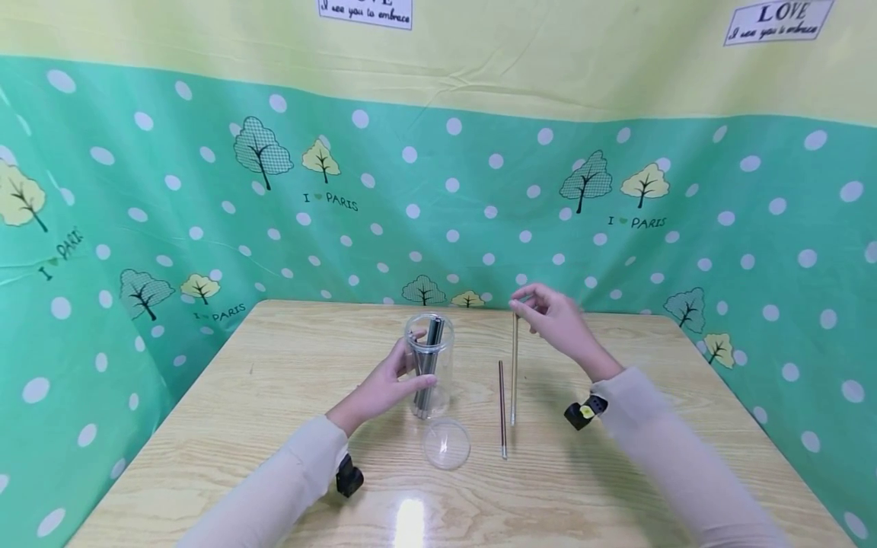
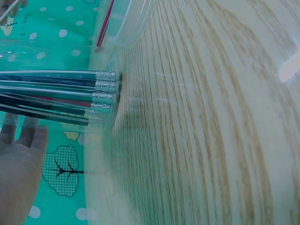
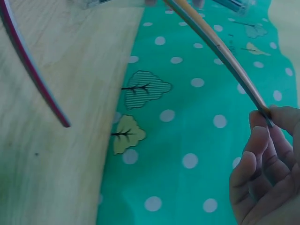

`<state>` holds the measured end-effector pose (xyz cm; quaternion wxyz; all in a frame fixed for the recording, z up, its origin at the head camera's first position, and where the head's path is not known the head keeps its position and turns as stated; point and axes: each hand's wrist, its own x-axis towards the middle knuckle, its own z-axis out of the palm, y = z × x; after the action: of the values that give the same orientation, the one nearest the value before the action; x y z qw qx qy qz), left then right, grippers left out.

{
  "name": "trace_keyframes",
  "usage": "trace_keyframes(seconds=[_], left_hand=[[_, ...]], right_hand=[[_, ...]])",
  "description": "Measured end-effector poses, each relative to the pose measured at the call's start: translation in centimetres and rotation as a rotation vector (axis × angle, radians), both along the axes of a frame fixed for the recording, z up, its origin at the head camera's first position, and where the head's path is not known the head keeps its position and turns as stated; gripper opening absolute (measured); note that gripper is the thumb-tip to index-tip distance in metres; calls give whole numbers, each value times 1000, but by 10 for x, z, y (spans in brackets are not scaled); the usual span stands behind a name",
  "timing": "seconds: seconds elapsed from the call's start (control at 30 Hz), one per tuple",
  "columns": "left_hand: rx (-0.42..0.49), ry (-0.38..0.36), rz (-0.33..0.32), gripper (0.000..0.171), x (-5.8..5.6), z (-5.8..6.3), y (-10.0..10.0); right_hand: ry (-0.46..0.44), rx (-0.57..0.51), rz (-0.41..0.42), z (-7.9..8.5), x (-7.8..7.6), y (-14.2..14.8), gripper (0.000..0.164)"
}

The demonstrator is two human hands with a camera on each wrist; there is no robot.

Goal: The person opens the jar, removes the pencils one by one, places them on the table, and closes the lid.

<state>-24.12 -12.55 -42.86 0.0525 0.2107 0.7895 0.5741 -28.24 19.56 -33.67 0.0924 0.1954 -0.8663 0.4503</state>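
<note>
My left hand [image 1: 384,387] grips a clear plastic jar [image 1: 445,365] from its left side, thumb across the front. Inside lean several dark pencils [image 1: 423,377]; their silver eraser ends [image 2: 107,86] point to the jar's bottom in the left wrist view. Thumb and fingertips of my right hand [image 1: 556,323] pinch the top end of a gold pencil [image 1: 515,373], which hangs nearly upright, eraser end down, right of the jar. A dark red pencil [image 1: 502,415] lies on the table just left of it. The right wrist view shows the pinch [image 3: 271,115] close up.
A round clear lid [image 1: 447,445] lies on the wooden table [image 1: 308,358] just in front of the jar. Behind the table's far edge hangs a green and yellow patterned cloth [image 1: 466,183], which also runs along both sides.
</note>
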Motion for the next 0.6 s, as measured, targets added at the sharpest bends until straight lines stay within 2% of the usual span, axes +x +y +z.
trace_keyframes(seconds=[0.3, 0.6], left_hand=[[-4, -3, -3, 82, 0, 0, 1], [-17, 22, -17, 82, -1, 1, 0]], right_hand=[[-144, -7, 19, -31, -5, 3, 35], [-282, -25, -19, -60, -11, 9, 38]])
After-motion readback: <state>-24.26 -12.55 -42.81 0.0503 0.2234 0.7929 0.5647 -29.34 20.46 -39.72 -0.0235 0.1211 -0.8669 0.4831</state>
